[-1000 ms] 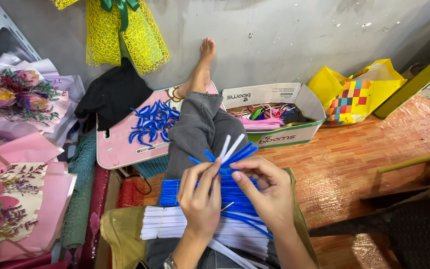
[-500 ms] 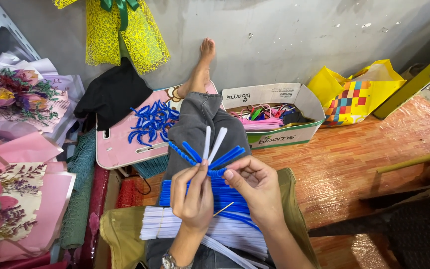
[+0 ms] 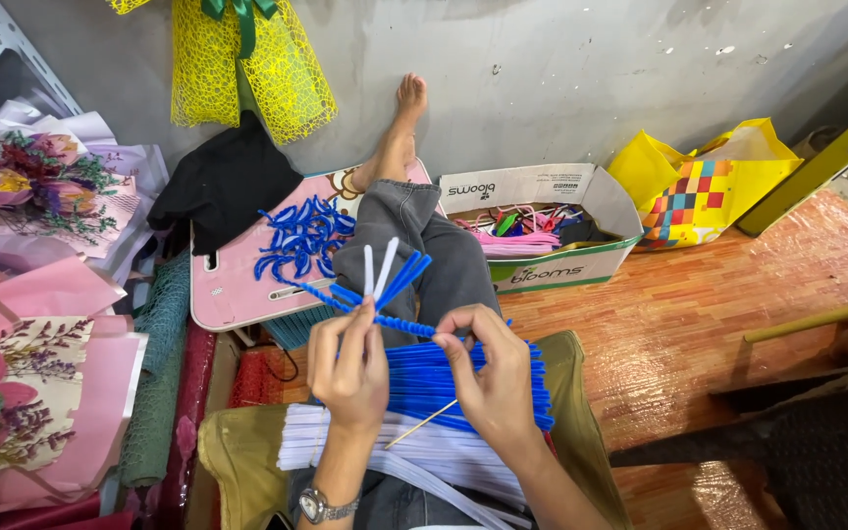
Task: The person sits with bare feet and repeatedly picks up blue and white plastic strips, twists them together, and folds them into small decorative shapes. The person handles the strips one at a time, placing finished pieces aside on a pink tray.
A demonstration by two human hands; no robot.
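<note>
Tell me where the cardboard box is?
In the head view the cardboard box sits on the floor right of the person's outstretched leg, just left of the yellow bag, against the grey wall.

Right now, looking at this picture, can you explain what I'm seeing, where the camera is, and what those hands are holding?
The picture comes from a camera worn on a person's head, looking down at their own lap and hands; no machine is involved. The person sits on the floor with one leg stretched toward the wall. The left hand and right hand together pinch a small bunch of blue and white fuzzy craft wires that fan out above the fingers. Across the lap lie a stack of blue wires and a stack of white wires. A pink tray holds finished blue loops. Nearby are a cardboard box, a yellow bag and wrapped flower bouquets.
</note>
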